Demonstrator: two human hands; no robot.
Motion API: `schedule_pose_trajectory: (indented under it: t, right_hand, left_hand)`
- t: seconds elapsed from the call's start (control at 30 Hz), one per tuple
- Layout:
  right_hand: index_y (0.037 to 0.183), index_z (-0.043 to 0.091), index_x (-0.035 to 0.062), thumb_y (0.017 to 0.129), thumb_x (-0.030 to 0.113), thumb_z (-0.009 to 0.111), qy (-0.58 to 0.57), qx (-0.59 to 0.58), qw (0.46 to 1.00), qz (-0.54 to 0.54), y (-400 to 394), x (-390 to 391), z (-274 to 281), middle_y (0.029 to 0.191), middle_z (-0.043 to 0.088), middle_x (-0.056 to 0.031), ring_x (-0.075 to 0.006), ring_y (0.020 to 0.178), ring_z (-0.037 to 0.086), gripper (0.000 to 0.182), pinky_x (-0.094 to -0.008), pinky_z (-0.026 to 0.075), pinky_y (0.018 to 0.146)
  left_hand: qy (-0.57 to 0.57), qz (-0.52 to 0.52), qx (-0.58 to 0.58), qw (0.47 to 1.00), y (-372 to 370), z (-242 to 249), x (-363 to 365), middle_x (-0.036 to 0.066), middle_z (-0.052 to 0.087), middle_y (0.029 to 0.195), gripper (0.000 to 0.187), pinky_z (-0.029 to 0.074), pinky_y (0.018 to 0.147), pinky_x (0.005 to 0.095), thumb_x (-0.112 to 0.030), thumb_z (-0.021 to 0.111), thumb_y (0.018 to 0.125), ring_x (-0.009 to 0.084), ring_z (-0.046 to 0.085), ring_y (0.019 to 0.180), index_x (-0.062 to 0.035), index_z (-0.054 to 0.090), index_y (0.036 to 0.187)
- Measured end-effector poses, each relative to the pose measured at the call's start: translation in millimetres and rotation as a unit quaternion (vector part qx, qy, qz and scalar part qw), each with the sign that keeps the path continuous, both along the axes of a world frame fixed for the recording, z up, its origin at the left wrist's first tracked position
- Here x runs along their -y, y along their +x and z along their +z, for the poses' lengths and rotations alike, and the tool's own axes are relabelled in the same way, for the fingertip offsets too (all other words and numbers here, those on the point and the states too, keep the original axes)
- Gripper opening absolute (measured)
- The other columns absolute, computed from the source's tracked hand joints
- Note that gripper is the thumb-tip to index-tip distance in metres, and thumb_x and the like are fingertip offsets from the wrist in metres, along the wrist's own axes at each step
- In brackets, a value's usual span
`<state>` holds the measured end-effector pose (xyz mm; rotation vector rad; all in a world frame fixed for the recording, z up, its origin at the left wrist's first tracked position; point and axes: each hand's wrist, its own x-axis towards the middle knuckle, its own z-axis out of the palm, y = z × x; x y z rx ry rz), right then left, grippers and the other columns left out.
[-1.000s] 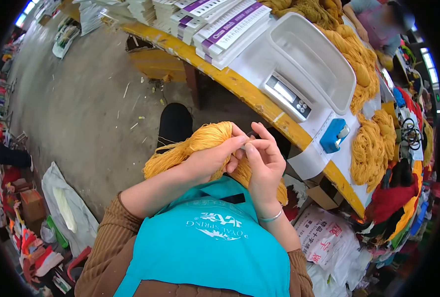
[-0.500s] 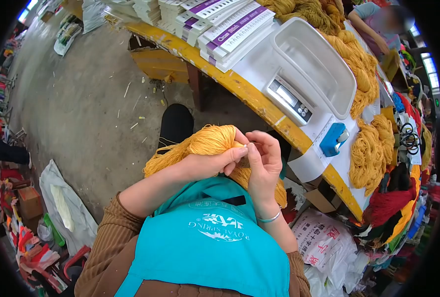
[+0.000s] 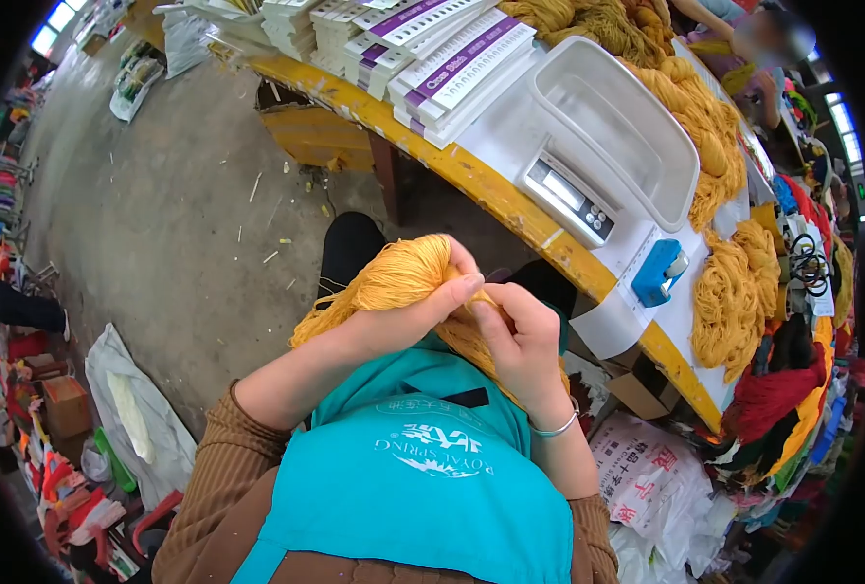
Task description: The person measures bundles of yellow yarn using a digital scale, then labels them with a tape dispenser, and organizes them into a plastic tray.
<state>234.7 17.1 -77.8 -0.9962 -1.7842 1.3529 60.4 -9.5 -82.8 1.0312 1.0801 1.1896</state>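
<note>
A thick skein of yellow yarn (image 3: 398, 275) lies over my lap, its looped part above my left wrist and another part hanging below my right hand. My left hand (image 3: 423, 307) is wrapped round the skein, with thumb and forefinger near its narrow part. Beside it, my right hand (image 3: 522, 336) pinches yarn between thumb and fingers, close to the left thumb tip. The fingertips of both hands almost meet. Under the hands is a turquoise apron (image 3: 423, 467).
On the yellow-edged table (image 3: 510, 200) are stacked printed cards (image 3: 462, 63), a scale (image 3: 569, 200) with a clear tray (image 3: 622, 127), a blue tape dispenser (image 3: 658, 273) and yellow yarn bundles (image 3: 729, 302). A co-worker's arm (image 3: 705, 18) shows at the upper right. White bags (image 3: 647, 477) lie below.
My right hand has turned and lowered slightly, its fingers now curled closer round the yarn. The looped part of the skein has shifted a little in my left hand.
</note>
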Motion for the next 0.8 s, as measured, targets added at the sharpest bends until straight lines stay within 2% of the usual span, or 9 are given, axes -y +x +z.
schedule_pose_trajectory:
  t: [0.1, 0.4, 0.5, 0.53, 0.57, 0.6, 0.7, 0.77, 0.8]
  right_hand:
    - [0.09, 0.065, 0.002, 0.075, 0.0, 0.072, 0.286, 0.094, 0.954, 0.006, 0.4, -8.3, 2.8, 0.072, 0.061, -0.0103, -0.0263, 0.059, 0.059, 0.017, -0.0325, 0.048, 0.051]
    - [0.086, 0.061, 0.0072, 0.069, 0.006, 0.074, 0.561, 0.089, 0.82, 0.067, 19.0, -28.0, 2.9, 0.084, 0.061, -0.0081, -0.0181, 0.057, 0.056, 0.022, -0.03, 0.046, 0.046]
    - [0.095, 0.061, 0.0075, 0.071, 0.009, 0.075, 0.446, 0.147, 0.879, 0.086, 45.3, -31.9, 1.3, 0.078, 0.061, -0.0089, -0.0232, 0.058, 0.06, 0.027, -0.0334, 0.048, 0.048]
    - [0.102, 0.062, 0.0078, 0.072, 0.01, 0.076, 0.295, 0.136, 0.944, 0.059, 50.6, -25.5, 23.6, 0.079, 0.063, -0.011, -0.0275, 0.064, 0.064, 0.034, -0.0347, 0.051, 0.054]
    - [0.105, 0.062, 0.0077, 0.071, 0.01, 0.076, 0.248, 0.178, 0.949, 0.082, 61.9, -23.0, 39.7, 0.08, 0.064, -0.0117, -0.0287, 0.068, 0.065, 0.036, -0.0349, 0.052, 0.058]
    - [0.107, 0.062, 0.0076, 0.071, 0.009, 0.076, 0.199, 0.219, 0.949, 0.105, 78.9, -21.5, 49.4, 0.082, 0.065, -0.0125, -0.0299, 0.072, 0.066, 0.039, -0.0352, 0.053, 0.062]
    - [0.103, 0.064, 0.0048, 0.071, 0.001, 0.068, 0.142, 0.322, 0.935, 0.043, 142.3, -7.1, 74.0, 0.083, 0.066, -0.0154, -0.0316, 0.076, 0.067, 0.033, -0.0346, 0.054, 0.067]
    - [0.095, 0.065, 0.0001, 0.07, -0.007, 0.056, -0.053, 0.325, 0.942, -0.067, 180.0, 13.1, 99.0, 0.072, 0.064, -0.006, -0.0156, 0.068, 0.066, 0.027, -0.0272, 0.051, 0.063]
    - [0.092, 0.064, -0.0019, 0.069, -0.008, 0.054, -0.014, 0.336, 0.936, -0.104, 201.8, 24.6, 105.1, 0.074, 0.064, -0.0041, -0.0119, 0.068, 0.062, 0.026, -0.0262, 0.049, 0.063]
  left_hand:
    - [-0.04, 0.01, 0.022, 0.999, -2.1, 3.9, -2.8, -0.004, 0.053, 0.076, 0.01, 0.039, 0.053, 0.0188, -0.016, 0.061, 0.094, 0.0025, 0.046, 0.06, -0.0089, 0.054, 0.093]
    - [-0.238, -0.12, 0.076, 0.961, -12.8, 18.3, -24.1, -0.001, 0.054, 0.071, 0.01, 0.032, 0.043, 0.0222, -0.014, 0.053, 0.091, 0.0067, 0.045, 0.053, -0.0058, 0.059, 0.092]
    - [-0.251, -0.272, 0.06, 0.927, -27.2, 42.6, -29.2, 0.0, 0.059, 0.074, 0.029, 0.033, 0.042, 0.0206, -0.026, 0.058, 0.094, 0.0054, 0.044, 0.049, -0.0026, 0.063, 0.109]
    - [-0.221, -0.273, 0.015, 0.936, -28.5, 51.5, -26.4, 0.001, 0.06, 0.072, 0.031, 0.032, 0.04, 0.0206, -0.026, 0.06, 0.093, 0.0047, 0.044, 0.047, -0.0016, 0.063, 0.111]
    - [-0.189, -0.274, -0.029, 0.942, -31.1, 58.2, -23.6, 0.002, 0.06, 0.071, 0.034, 0.032, 0.037, 0.0207, -0.026, 0.063, 0.091, 0.0041, 0.044, 0.045, -0.0007, 0.062, 0.114]
    - [-0.164, -0.321, -0.076, 0.93, -42.1, 65.8, -25.4, 0.004, 0.065, 0.083, 0.042, 0.044, 0.05, 0.0206, -0.022, 0.07, 0.087, 0.0069, 0.055, 0.06, 0.0006, 0.06, 0.12]
    - [-0.024, -0.329, -0.148, 0.932, -62.4, 55.6, -27.9, 0.006, 0.066, 0.105, 0.042, 0.048, 0.087, 0.0288, -0.013, 0.075, 0.082, 0.0133, 0.059, 0.099, 0.0028, 0.06, 0.118]
    - [-0.016, -0.287, -0.148, 0.946, -78.5, 51.6, -26.8, 0.003, 0.066, 0.101, 0.04, 0.05, 0.079, 0.0268, -0.015, 0.074, 0.084, 0.009, 0.059, 0.091, -0.0007, 0.06, 0.119]
    - [-0.105, -0.27, -0.162, 0.943, -87.9, 60.3, -26.9, 0.004, 0.066, 0.104, 0.039, 0.05, 0.087, 0.0296, -0.012, 0.073, 0.084, 0.0111, 0.06, 0.097, -0.0005, 0.06, 0.119]
